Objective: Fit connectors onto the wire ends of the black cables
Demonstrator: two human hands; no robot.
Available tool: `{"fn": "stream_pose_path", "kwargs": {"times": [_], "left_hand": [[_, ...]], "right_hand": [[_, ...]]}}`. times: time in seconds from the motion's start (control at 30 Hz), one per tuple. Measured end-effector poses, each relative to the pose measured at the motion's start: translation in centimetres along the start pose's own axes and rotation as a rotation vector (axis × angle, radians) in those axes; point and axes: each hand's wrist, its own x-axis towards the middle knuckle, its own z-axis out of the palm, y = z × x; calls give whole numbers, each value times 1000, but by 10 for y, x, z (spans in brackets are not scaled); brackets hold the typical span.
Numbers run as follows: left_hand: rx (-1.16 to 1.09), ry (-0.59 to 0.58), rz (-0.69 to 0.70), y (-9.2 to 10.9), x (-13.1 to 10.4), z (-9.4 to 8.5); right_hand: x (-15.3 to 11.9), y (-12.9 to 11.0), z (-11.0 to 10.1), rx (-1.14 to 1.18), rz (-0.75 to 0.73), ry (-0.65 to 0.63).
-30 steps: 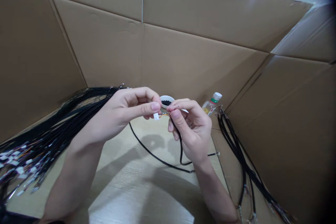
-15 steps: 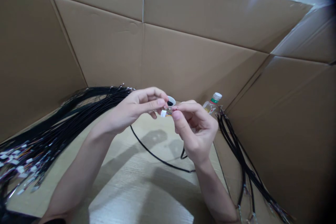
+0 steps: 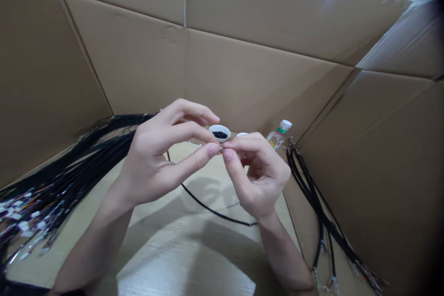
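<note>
Bare left hand point(image 3: 149, 162) and bare right hand point(image 3: 264, 187) nearly touching, pinching thin coloured wires point(image 3: 221, 151); handling looks unfinished, amount remaining unclear.

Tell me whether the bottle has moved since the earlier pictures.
No. The bottle keeps the same place against the cardboard wall behind it; only the whole view has shifted slightly.
</note>
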Motion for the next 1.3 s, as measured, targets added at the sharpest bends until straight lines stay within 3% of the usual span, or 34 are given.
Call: {"fn": "stream_pose_path", "kwargs": {"times": [0.1,0.33,0.53,0.67,0.9,1.13,1.3], "left_hand": [[49,-27,34,1,0,0],[91,-42,86,1,3,0],[61,-18,52,-2,3,2],[-151,-43,-184,-4,5,1],[-519,-315,-398,0,9,2],[-827,-320,-570,-10,11,10],[-925,-345,-649,-15,11,15]], "right_hand": [[1,-2,-1,37,50,-11],[8,-2,-8,400,362,-157],[10,-1,-7,435,408,-146],[10,-3,-4,363,335,-57],[8,-1,-5,215,172,-77],[15,0,-16,-343,-409,-91],[18,-5,-22,-498,-485,-131]]}}
